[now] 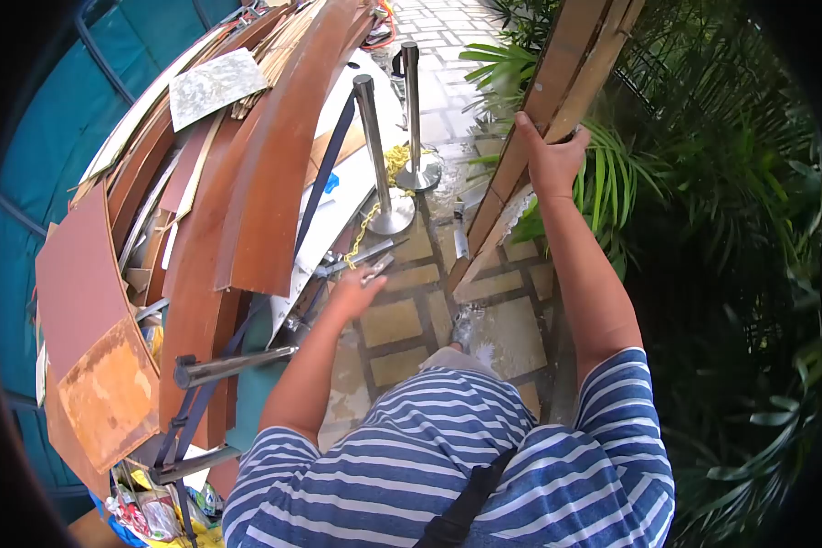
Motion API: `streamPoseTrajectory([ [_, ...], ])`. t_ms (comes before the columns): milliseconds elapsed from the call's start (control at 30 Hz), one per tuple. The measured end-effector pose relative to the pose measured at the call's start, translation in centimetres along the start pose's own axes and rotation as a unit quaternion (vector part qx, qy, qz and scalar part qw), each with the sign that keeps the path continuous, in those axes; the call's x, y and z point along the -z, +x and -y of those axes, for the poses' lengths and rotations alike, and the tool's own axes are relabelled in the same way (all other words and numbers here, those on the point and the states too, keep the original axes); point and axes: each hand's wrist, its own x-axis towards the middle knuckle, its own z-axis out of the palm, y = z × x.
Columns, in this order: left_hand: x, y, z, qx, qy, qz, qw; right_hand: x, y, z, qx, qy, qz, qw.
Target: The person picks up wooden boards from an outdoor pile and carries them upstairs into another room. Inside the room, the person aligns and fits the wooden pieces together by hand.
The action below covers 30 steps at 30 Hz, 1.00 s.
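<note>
My right hand [553, 166] is wrapped round the edge of a long wooden plank [564, 64], which stands tilted at the right of the path. The plank has a split, rough edge, and its lower end is near the paving. My left hand [353, 292] is low at centre left, its fingers closed around a small greyish piece too blurred to name. Just beyond it, metal pieces [361, 254] and a yellow plastic chain [363, 228] lie near a steel barrier post [385, 173].
A tall pile of brown boards [279, 155] fills the left side, with a marbled tile [217, 87] on top. Another barrier post [412, 110] stands farther along the stone path [397, 324]. Fallen posts [233, 367] lie lower left. Leafy plants [703, 228] line the right.
</note>
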Motion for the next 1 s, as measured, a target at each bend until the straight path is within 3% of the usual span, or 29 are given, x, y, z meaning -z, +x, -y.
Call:
streamPoseTrajectory([
  [67,-0.5,1.9,2.5,0.075,-0.024,0.020,0.997,-2.8,5.7,-1.7,0.004,-0.018,-0.003,1.000],
  [167,0.7,4.0,1.0,0.152,-0.016,-0.002,0.988,-7.7,14.7,-5.3,0.011,-0.025,0.002,1.000],
  [267,1.7,8.1,-0.2,0.173,-0.038,-0.047,0.983,-13.3,22.6,-9.4,0.019,-0.030,-0.002,0.999],
  [367,2.9,15.6,-1.9,0.184,-0.043,-0.106,0.976,-19.1,30.0,-13.1,0.027,-0.046,0.008,0.999],
  [400,5.5,19.0,-6.5,0.237,-0.114,-0.081,0.961,-21.0,32.2,-13.8,0.024,-0.058,0.013,0.998],
  [500,6.2,30.1,-6.3,0.132,-0.164,-0.134,0.968,-27.0,39.1,-17.1,0.026,-0.019,0.022,0.999],
  [600,8.4,42.5,-10.3,0.052,-0.218,-0.131,0.966,-32.4,45.7,-21.5,0.028,-0.031,0.012,0.999],
  [700,12.8,55.2,-18.2,-0.080,-0.190,-0.127,0.970,-36.8,51.6,-22.0,0.030,-0.020,0.021,0.999],
  [833,18.0,69.7,-30.1,-0.266,-0.142,-0.135,0.944,-41.9,59.3,-27.9,0.047,-0.025,0.072,0.996],
  [900,19.0,77.1,-34.2,-0.320,-0.115,-0.142,0.930,-44.7,62.9,-30.7,0.048,-0.015,0.095,0.994],
  [1000,18.2,88.2,-39.5,-0.327,-0.116,-0.157,0.925,-48.7,68.4,-36.0,0.030,0.001,0.130,0.991],
])
